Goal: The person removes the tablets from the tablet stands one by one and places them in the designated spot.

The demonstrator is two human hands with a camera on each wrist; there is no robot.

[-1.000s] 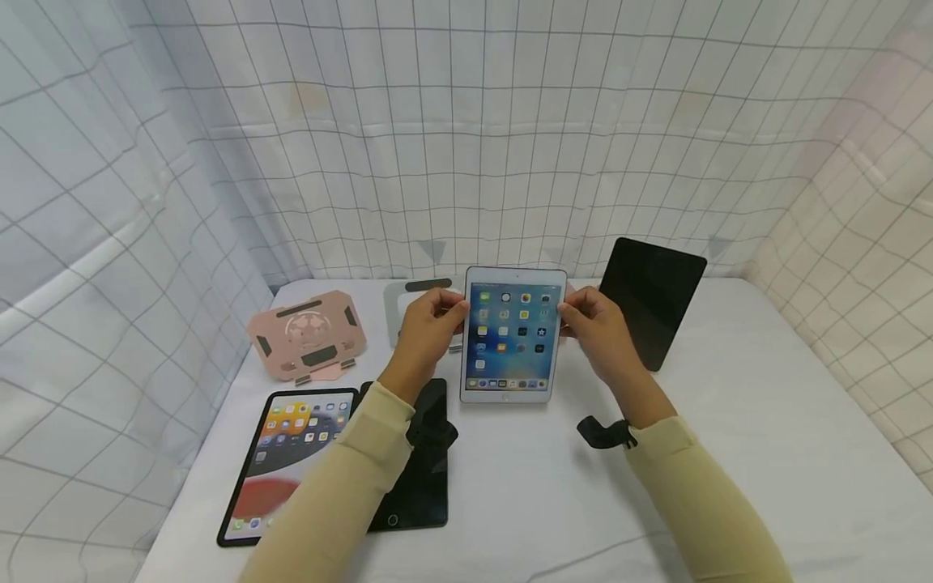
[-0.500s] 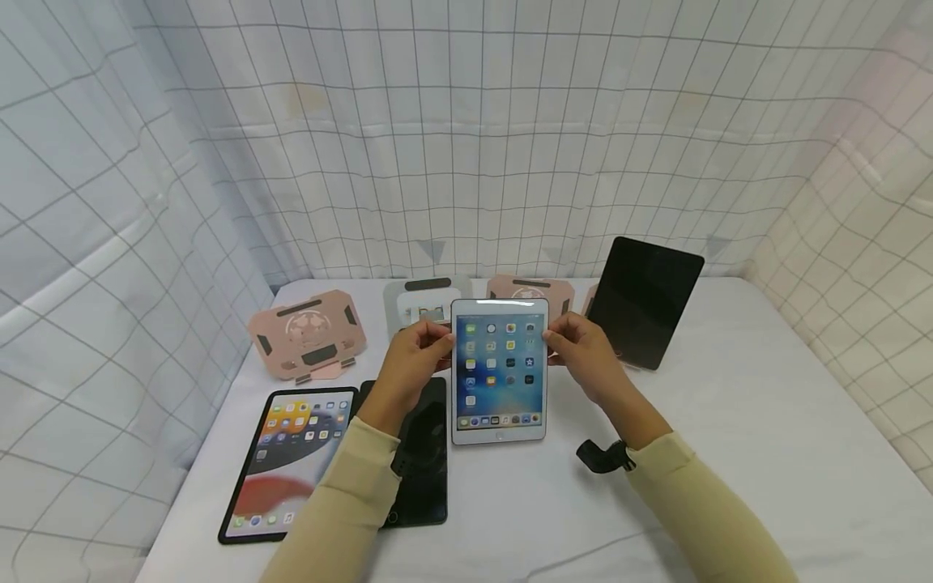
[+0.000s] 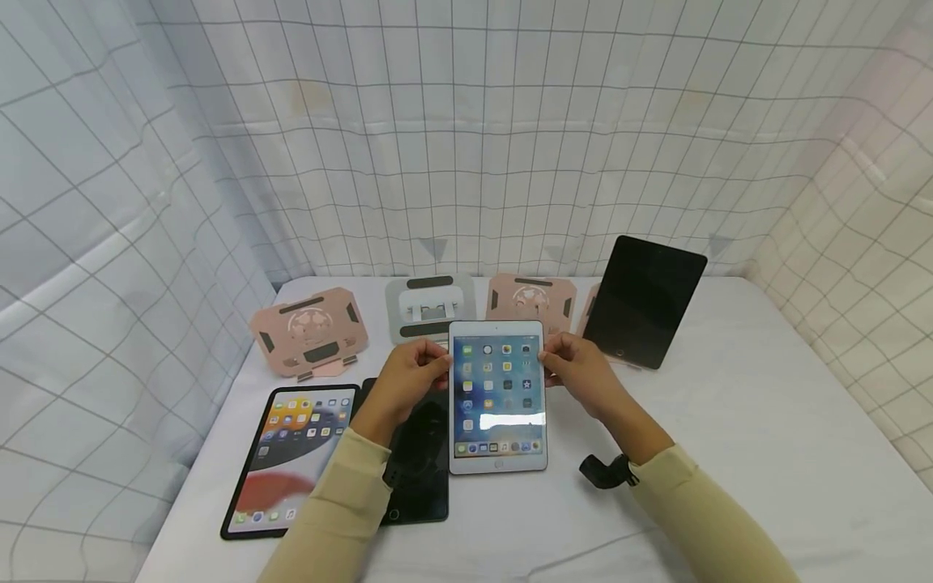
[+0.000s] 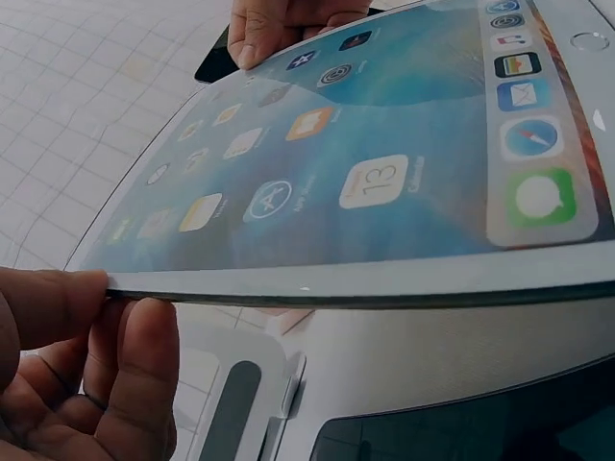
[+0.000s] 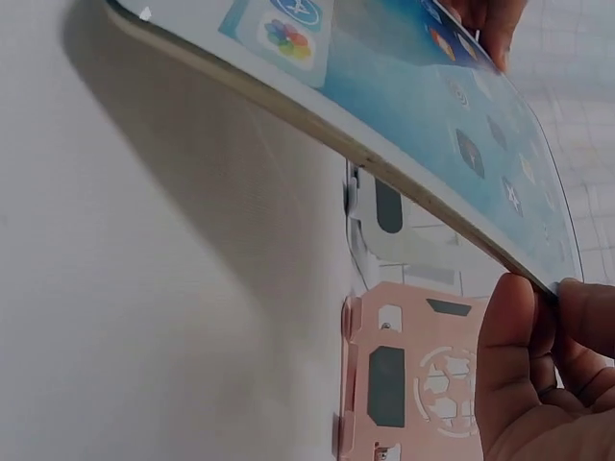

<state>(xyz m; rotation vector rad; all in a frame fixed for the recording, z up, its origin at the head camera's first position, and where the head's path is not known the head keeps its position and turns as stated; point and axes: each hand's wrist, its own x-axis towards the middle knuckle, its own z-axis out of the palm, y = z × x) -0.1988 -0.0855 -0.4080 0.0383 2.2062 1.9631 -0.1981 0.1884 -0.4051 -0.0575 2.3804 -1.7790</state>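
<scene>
A white-framed tablet [image 3: 499, 397] with a blue app screen is held between both hands, tilted above the table. My left hand [image 3: 408, 376] pinches its left edge between thumb and fingers, as the left wrist view confirms at close range. On the opposite edge my right hand [image 3: 583, 372] pinches it the same way; in the right wrist view the right fingers [image 5: 509, 336] lie beneath the rim. Behind the tablet stand a grey tablet stand [image 3: 430, 304] and a pink tablet stand [image 3: 530, 295], the latter partly hidden by it.
Another pink stand [image 3: 309, 328] is at the back left. A black-screened tablet [image 3: 645, 304] leans on a mostly hidden pink stand at the back right. Under my left forearm lie a black-framed tablet [image 3: 291, 445] and a dark tablet [image 3: 426, 470]. A gridded curtain [image 3: 466, 162] surrounds the table.
Both hands have drawn the white tablet toward me and slightly left. The grey and middle pink stands behind it have come into view. The other tablets stay where they were.
</scene>
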